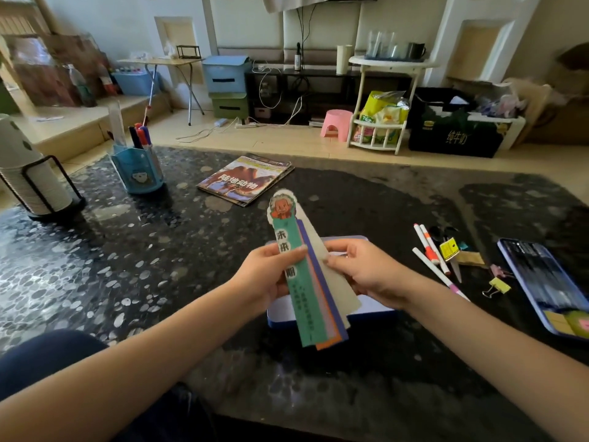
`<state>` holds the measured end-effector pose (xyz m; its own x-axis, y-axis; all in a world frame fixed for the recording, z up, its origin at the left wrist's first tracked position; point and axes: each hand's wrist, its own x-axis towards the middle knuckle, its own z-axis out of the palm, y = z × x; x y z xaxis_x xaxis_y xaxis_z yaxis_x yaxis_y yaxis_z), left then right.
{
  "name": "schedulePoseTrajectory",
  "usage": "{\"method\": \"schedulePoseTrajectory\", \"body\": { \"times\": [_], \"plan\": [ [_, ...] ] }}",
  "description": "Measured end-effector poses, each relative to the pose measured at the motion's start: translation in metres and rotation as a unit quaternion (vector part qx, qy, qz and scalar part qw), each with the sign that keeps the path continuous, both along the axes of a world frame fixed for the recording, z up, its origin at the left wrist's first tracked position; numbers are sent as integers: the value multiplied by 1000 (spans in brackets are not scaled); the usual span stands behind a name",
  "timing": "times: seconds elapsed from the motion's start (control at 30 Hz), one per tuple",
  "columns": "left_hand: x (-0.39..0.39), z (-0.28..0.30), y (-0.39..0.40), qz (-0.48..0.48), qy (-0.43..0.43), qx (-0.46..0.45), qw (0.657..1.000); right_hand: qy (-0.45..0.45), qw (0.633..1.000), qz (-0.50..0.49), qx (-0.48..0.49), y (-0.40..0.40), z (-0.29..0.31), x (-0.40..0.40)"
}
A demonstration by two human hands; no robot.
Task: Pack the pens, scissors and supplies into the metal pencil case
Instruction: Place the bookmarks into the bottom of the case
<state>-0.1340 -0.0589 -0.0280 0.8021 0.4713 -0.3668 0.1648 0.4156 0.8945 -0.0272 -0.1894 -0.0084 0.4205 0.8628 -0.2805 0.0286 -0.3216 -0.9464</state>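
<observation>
I hold a fanned stack of long paper bookmarks [314, 301] over the open metal pencil case [280, 311], a blue-rimmed tin with a pale inside. My left hand [267, 275] pinches the green front bookmark. My right hand [366, 272] grips the grey back ones. To the right on the table lie white pens [430, 250], black-handled scissors [444, 234], a yellow binder clip [498, 287] and a pink clip [497, 269]. Most of the case is hidden behind the bookmarks and my hands.
The case's dark lid [548, 285] lies face up at the far right. A blue pen holder [140, 170] with markers stands at the back left beside a stack of paper cups [28, 177]. A magazine [245, 181] lies mid-table.
</observation>
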Motion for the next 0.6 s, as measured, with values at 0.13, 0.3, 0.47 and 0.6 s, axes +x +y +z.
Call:
{"method": "schedulePoseTrajectory", "body": {
  "times": [0.13, 0.3, 0.47, 0.6],
  "plan": [
    [-6, -11, -5, 17, 30, 4, 999, -111, 993, -45, -3, -7, -13, 2],
    [7, 4, 7, 115, 1, -118, 986, -366, 925, -102, 28, -26, -31, 14],
    [-1, 16, 44, 222, 6, -103, 969, -479, 878, 5, -17, -40, -47, 24],
    [-4, 21, 57, 211, 26, -161, 964, -476, 862, 153, -83, -37, -56, 31]
  ]
}}
